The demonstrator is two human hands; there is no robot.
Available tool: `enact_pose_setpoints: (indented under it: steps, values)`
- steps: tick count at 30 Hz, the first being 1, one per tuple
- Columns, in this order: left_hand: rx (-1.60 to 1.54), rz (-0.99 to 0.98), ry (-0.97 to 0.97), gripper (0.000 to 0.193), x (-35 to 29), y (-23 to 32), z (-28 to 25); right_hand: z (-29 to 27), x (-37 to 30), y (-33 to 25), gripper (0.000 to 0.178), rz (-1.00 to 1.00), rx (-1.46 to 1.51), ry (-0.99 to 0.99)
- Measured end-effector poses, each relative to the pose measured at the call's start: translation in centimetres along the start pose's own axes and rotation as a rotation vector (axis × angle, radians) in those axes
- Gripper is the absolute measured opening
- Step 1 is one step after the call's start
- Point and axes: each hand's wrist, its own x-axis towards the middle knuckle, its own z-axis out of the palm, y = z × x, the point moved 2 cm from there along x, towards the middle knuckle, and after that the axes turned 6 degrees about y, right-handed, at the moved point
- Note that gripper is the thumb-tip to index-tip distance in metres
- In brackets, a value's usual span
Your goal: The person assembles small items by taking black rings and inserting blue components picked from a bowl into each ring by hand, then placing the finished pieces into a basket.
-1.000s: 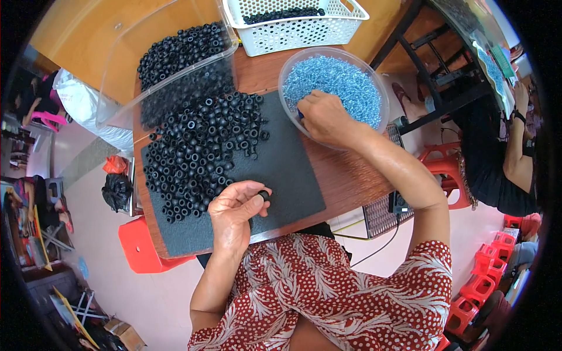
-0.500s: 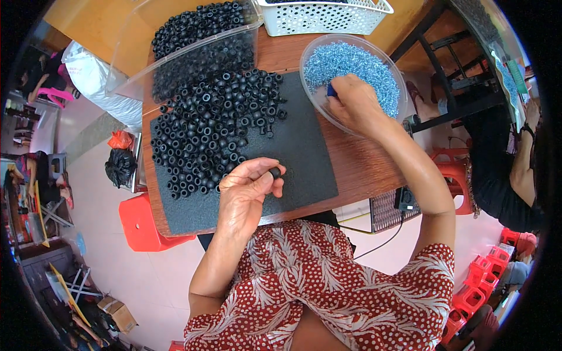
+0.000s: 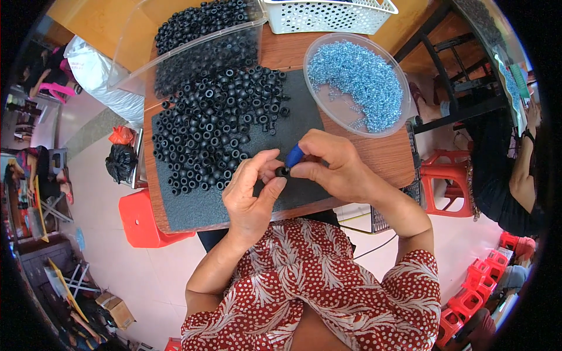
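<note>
The person wears a short-sleeved top of dark red fabric covered in small white dots and pale leaf-like swirls. The sleeves end above the elbows, leaving both forearms bare. The left hand (image 3: 253, 190) and right hand (image 3: 333, 167) show no gloves.

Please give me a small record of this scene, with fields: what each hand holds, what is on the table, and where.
left hand: pinches a small black ring
right hand: holds a blue piece against that ring
hands position: together, over the dark mat
loose black rings: spread on the mat, left of the hands
clear bowl: holds blue screws, upper right
clear bin: more black rings, top
white basket: top edge
</note>
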Motion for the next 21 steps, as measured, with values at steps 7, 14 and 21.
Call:
enact_pose_setpoints:
  steps: [7, 14, 21]
  values:
    - [0.191, 0.153, -0.056, 0.037, 0.0, 0.8, -0.1, 0.8, -0.3, 0.0, 0.019, 0.122, 0.086, -0.017]
    - [-0.208, -0.034, -0.075, 0.030, -0.4, -0.2, -0.4, 1.7, -1.1, 1.7, 0.019, 0.506, 0.463, -0.017]
    - [-0.667, -0.465, 0.015, 0.024, -1.0, -1.0, 0.4, 3.3, -2.0, 1.1, 0.015, 0.590, 0.739, 0.125]
